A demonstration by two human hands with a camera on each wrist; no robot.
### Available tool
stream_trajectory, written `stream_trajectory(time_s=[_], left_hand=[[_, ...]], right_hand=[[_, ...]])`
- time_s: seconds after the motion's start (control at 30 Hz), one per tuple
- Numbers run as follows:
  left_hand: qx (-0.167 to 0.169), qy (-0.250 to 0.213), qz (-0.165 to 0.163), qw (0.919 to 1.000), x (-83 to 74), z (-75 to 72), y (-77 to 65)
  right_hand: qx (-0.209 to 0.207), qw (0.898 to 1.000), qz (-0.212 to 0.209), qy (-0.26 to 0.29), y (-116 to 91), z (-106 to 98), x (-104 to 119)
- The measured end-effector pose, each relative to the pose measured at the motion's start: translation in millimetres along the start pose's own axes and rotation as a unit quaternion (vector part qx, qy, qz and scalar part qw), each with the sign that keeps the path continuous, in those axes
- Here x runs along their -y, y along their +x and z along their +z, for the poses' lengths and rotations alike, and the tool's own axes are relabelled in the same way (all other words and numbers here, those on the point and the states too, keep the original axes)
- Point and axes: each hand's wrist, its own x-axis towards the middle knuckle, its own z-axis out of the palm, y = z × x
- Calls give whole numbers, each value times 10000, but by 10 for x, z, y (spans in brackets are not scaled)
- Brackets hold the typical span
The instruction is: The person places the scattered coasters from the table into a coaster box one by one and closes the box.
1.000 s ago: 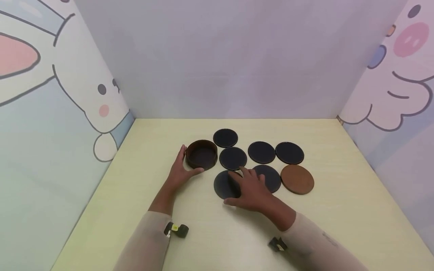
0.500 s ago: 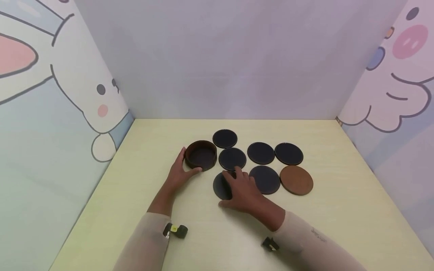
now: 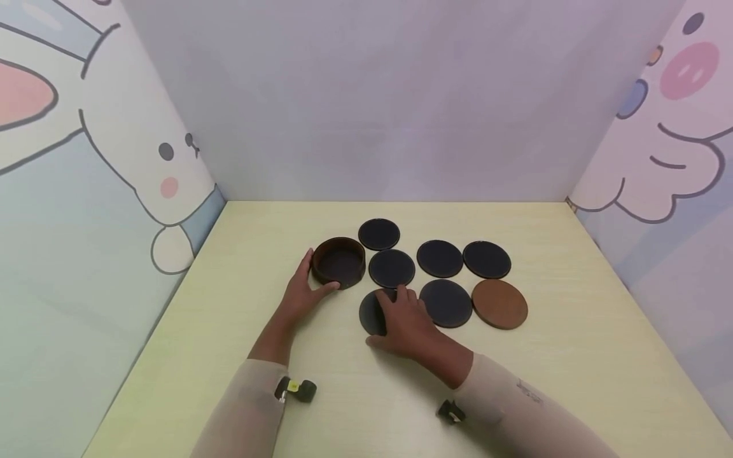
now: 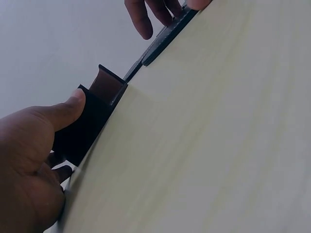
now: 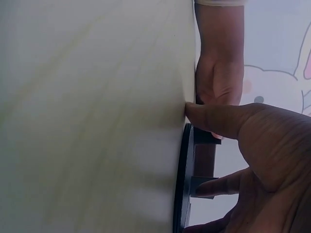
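In the head view my left hand (image 3: 303, 296) holds a dark round coaster holder (image 3: 340, 281), thumb on its near side and fingers on its far left side. The left wrist view shows the thumb on the holder's wall (image 4: 90, 124), with a notch beside it. My right hand (image 3: 403, 324) spans over a dark coaster (image 3: 370, 315), its fingers at the far edge. In the right wrist view the thumb tip touches the tabletop just off that coaster's rim (image 5: 183, 179). The hand covers the coaster's right part.
Dark coasters lie close by: one (image 3: 392, 268) touching the worked one's far side, another (image 3: 379, 234) behind it, one (image 3: 446, 303) beside my right hand, and two (image 3: 439, 258) further back. A brown disc (image 3: 500, 304) lies at the right. Walls enclose the pale table (image 3: 572, 356).
My right hand has shifted slightly left over the near-left coaster, baring more of the coaster to its right. The left hand and holder have hardly moved.
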Motion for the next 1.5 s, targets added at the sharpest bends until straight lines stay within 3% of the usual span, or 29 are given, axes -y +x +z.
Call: stream_trajectory(time_s=[0.77, 1.07, 1.5], left_hand=[[15, 34, -56, 10000, 36, 4, -14], [-21, 123, 80, 9999, 25, 10, -19], [39, 210, -106, 9997, -6, -3, -37]], right_hand=[[201, 9994, 207, -187, 94, 18, 95], [99, 9996, 41, -279, 79, -20, 82], [179, 9998, -17, -53, 57, -53, 56]])
